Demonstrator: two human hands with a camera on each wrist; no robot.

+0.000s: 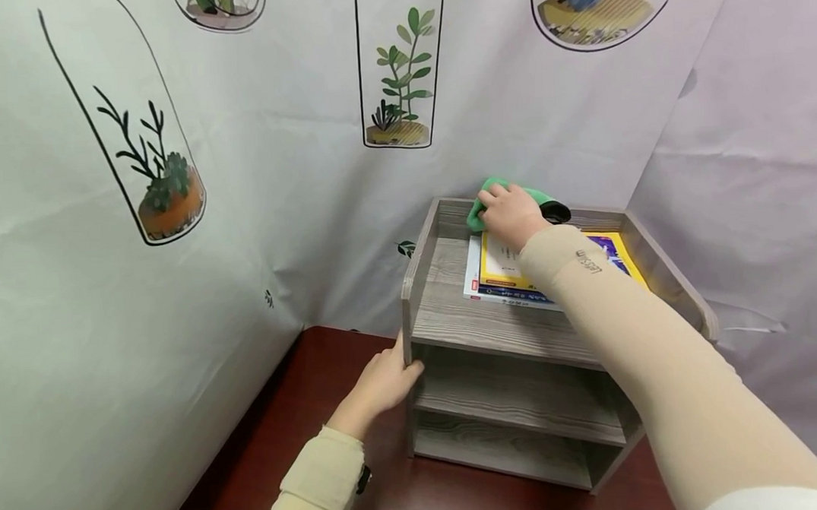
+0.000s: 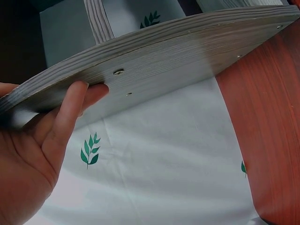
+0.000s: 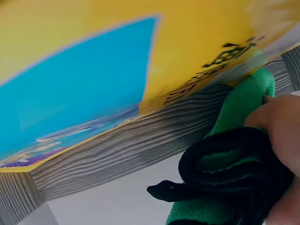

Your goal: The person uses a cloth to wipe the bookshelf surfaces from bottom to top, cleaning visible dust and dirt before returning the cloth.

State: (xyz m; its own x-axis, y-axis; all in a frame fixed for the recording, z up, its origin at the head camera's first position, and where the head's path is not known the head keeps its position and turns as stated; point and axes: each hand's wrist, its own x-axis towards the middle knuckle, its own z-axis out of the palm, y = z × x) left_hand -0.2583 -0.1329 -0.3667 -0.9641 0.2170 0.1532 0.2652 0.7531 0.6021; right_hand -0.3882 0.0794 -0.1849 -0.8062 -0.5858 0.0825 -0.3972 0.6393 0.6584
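A grey wood-grain desktop shelf (image 1: 494,339) has an open top tray and lower levels. My left hand (image 1: 381,382) grips the front edge of its left side panel (image 2: 154,61), thumb at the inner side and fingers along the outer face. At the back of the top tray, my right hand (image 1: 512,214) holds a green cloth (image 1: 493,184) with a black edge (image 3: 225,164). In the right wrist view the cloth is bunched over the back board (image 3: 131,140). Below that hand lie stacked books (image 1: 508,270), the upper ones yellow; my forearm hides part of them.
The shelf stands on a dark red table (image 1: 344,349). Behind and beside it hangs a white sheet (image 1: 311,213) printed with plants in glass jars. The tray's right side panel (image 1: 673,278) rises beyond the books.
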